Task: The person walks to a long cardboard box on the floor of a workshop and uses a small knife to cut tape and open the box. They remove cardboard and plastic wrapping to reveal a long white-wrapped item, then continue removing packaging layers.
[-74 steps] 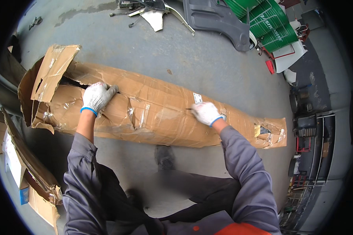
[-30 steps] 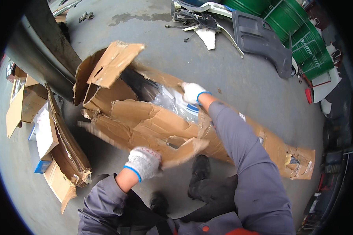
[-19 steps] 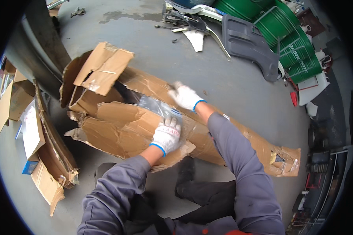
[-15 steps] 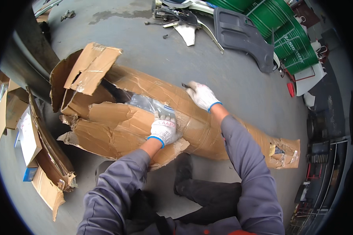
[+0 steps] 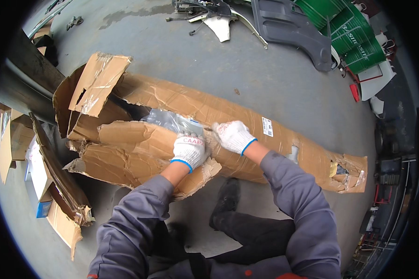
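Observation:
A long, torn brown cardboard carton (image 5: 256,156) lies slantwise on the floor before me, its left part ripped open into ragged flaps. Clear plastic wrapping (image 5: 165,120) around a grey item shows through the opening. My left hand (image 5: 189,149), in a white knit glove with a blue cuff, is closed on the torn cardboard edge beside that wrapping. Just right of it, my gloved right hand (image 5: 233,136) is closed and low over the carton, at the end of the opening. A small dark tool (image 5: 208,129) pokes out of its fingers; its kind is mostly hidden.
Torn cardboard pieces (image 5: 60,172) and opened boxes lie at left, next to a metal post (image 5: 32,69). A dark grey panel (image 5: 288,32), a white broken part (image 5: 217,28) and green drums (image 5: 354,35) stand beyond. Shelving (image 5: 393,186) runs along the right.
My right hand has come from above the carton's far side down and toward me, to the end of the opening beside my left hand. The left hand keeps its hold on the cardboard.

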A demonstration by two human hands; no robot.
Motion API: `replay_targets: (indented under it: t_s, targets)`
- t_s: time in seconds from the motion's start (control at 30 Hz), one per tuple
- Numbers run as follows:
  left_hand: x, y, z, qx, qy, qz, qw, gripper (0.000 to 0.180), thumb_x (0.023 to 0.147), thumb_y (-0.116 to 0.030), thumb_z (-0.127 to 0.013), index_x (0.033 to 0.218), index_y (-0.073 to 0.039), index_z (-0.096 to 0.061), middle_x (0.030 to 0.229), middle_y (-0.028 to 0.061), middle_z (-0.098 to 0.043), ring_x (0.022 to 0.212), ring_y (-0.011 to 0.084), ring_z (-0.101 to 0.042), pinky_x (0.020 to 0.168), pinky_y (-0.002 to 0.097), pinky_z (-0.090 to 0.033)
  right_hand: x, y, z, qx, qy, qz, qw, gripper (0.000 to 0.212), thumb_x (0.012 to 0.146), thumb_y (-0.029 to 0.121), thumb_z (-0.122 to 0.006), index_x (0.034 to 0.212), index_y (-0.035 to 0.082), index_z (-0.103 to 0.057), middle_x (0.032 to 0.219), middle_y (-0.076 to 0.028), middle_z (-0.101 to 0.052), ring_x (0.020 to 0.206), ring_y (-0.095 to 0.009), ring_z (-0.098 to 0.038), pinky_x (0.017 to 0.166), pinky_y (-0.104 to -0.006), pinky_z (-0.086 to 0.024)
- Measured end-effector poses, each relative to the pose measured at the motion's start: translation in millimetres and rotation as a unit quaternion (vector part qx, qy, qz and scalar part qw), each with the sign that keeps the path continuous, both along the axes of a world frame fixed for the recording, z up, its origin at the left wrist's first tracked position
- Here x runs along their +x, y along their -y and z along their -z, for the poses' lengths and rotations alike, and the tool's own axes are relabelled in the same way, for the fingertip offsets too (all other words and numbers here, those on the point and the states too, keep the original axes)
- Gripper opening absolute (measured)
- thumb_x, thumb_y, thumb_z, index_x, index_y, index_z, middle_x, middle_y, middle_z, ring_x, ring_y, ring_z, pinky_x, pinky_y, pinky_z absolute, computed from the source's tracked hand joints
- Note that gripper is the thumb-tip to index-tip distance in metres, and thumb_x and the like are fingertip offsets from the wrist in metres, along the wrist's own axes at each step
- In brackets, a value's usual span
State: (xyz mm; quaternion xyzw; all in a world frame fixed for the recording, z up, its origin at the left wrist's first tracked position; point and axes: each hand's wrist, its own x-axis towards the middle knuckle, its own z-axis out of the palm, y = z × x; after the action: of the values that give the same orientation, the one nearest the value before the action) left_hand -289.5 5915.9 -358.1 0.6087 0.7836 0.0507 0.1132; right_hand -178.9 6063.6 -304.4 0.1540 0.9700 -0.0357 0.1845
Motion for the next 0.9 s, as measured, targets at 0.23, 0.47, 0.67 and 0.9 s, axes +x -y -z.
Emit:
replay_targets:
  t_s: [0.23, 0.47, 0.67, 0.9]
  targets:
    - [-16.9, -9.0, -20.8, -0.115, 0.077, 0.033, 0.99, 0.045, 0.092, -0.048, -0.057, 0.102, -0.007, -0.074, 0.106, 0.0185, -0.074, 0.105, 0.035, -0.069, 0.097, 0.0466, -0.046, 11.7, 2.7, 14.3, 0.003, 0.02, 0.001, 1.0, 0.019, 0.094, 0.015, -0.05, 0.106, 0.004, -0.061, 0.094, -0.018, -0.074, 0.087, -0.035, -0.074, 0.071, -0.0491, -0.059]
    - [-16.1, 1.4, -12.4, -0.07, -0.003, 0.042, 0.997, 0.049, 0.09, -0.046, -0.061, 0.113, -0.004, -0.07, 0.12, 0.0215, -0.069, 0.114, 0.0367, -0.065, 0.099, 0.0461, -0.048, 35.2, 20.7, 10.1, 0.008, 0.04, 0.013, 0.999, 0.019, 0.094, 0.015, -0.051, 0.104, 0.003, -0.061, 0.095, -0.018, -0.074, 0.089, -0.034, -0.074, 0.071, -0.0481, -0.059]
    - [-16.2, -8.2, -22.4, -0.112, 0.029, 0.029, 0.993, 0.044, 0.088, -0.045, -0.062, 0.105, -0.006, -0.073, 0.109, 0.0197, -0.073, 0.108, 0.0358, -0.068, 0.096, 0.0466, -0.049, 25.3, 32.6, 24.2, 0.046, -0.043, -0.04, 0.997, 0.014, 0.091, 0.014, -0.055, 0.095, 0.001, -0.061, 0.078, -0.018, -0.072, 0.071, -0.033, -0.074, 0.06, -0.0485, -0.056]
    - [-32.7, -3.7, -7.6, -0.089, 0.067, -0.005, 0.994, 0.034, 0.09, -0.041, -0.061, 0.097, -0.011, -0.076, 0.095, 0.0176, -0.075, 0.096, 0.035, -0.072, 0.092, 0.0452, -0.05, 30.1, 32.3, 27.5, 0.078, -0.085, -0.074, 0.991, 0.014, 0.092, 0.013, -0.056, 0.093, -0.001, -0.06, 0.072, -0.018, -0.071, 0.065, -0.033, -0.072, 0.056, -0.0467, -0.056]
